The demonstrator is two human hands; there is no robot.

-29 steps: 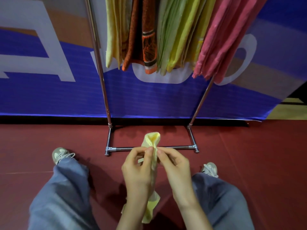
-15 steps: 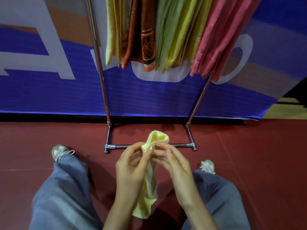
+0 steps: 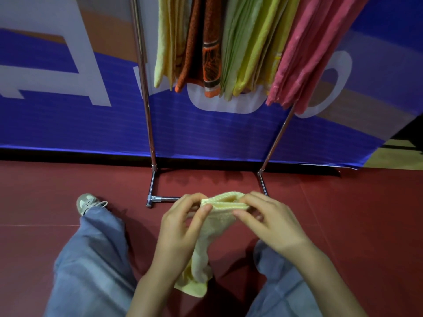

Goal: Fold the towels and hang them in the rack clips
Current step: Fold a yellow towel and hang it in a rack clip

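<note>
Left hand, right hand pinching yellow towel between them

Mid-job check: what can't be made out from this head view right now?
All in the head view:
- Rack clips: cut off by the top edge, above the hanging towels.
- Rack base bar, right part: hidden behind the yellow towel, the left hand and the right hand.
- Towel corners at the grip: covered by both hands' fingers.

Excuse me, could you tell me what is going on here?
A person facing a metal rack holds a pale yellow towel in both hands. The left hand and right hand pinch its folded top edge, and the rest hangs down. It is not yet clipped; other towels hang on the rack above.
</note>
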